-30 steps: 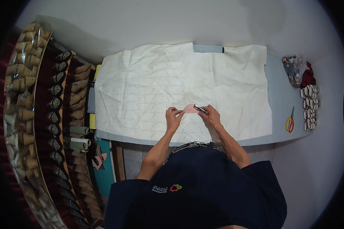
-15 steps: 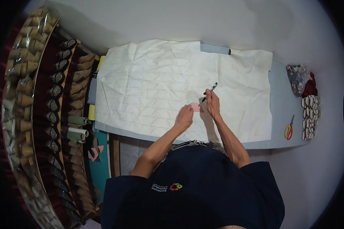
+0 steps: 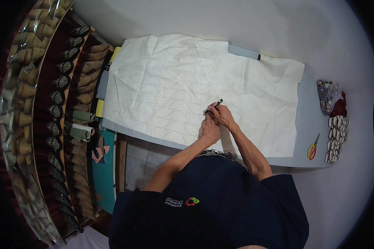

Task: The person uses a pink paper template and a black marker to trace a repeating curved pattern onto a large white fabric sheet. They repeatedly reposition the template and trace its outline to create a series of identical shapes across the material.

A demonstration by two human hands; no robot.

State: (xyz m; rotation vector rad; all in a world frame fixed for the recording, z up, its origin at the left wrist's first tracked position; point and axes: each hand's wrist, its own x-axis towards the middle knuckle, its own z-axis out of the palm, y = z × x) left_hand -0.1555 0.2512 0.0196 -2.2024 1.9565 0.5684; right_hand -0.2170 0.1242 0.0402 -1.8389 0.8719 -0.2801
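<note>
A large off-white sheet of material (image 3: pixel 257 95) lies spread on the table, its left half covered with drawn rows of curved outlines (image 3: pixel 178 103). My right hand (image 3: pixel 225 116) is closed round a black pen (image 3: pixel 215 106), tilted over the sheet beside the outlines. Right below it, my left hand (image 3: pixel 210 131) rests on the sheet with its fingers bunched together. The two hands meet at the fingertips, which hide the pen's tip and whatever lies under my left fingers. No part of the pink curved piece shows there now.
Scissors with red and yellow handles (image 3: pixel 312 151) lie at the table's right end. Beyond them are stacked pale shoe-like pieces (image 3: pixel 336 137) and a clear bag of small items (image 3: pixel 329 97). Shelves of shoes (image 3: pixel 62 83) stand at the left, near rolled green material (image 3: pixel 81 133).
My right hand has moved left and down with the pen, up against my left hand. My left hand has shifted slightly right, and the pink piece has gone out of sight. The view has turned slightly.
</note>
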